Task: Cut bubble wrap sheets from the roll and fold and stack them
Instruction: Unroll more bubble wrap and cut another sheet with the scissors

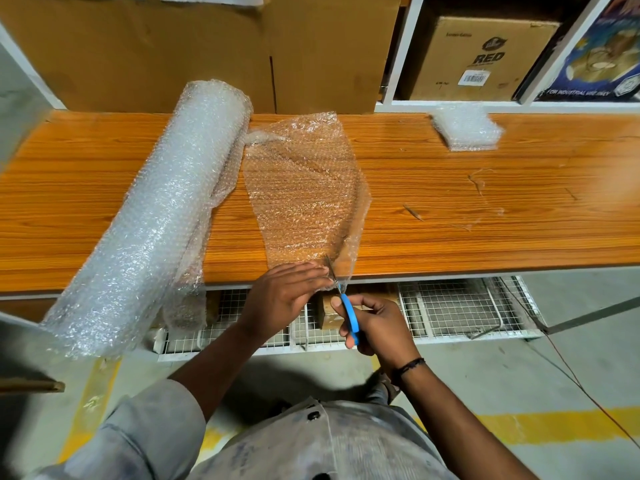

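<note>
Worktop (450, 209): roll (166, 209) lies left, its unrolled sheet (304, 188) at centre, folded stack (465, 128) far right. Sheet looks light, limp and slippery, so I hold it beside the cut. My left hand (284, 296) presses its near edge, fingers flat. My right hand (377, 327) grips the scissors (349, 313), blades at that edge.

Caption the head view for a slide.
The left hand presses the bubble wrap sheet at the table edge while the right hand cuts it with blue-handled scissors, beside the roll.
</note>
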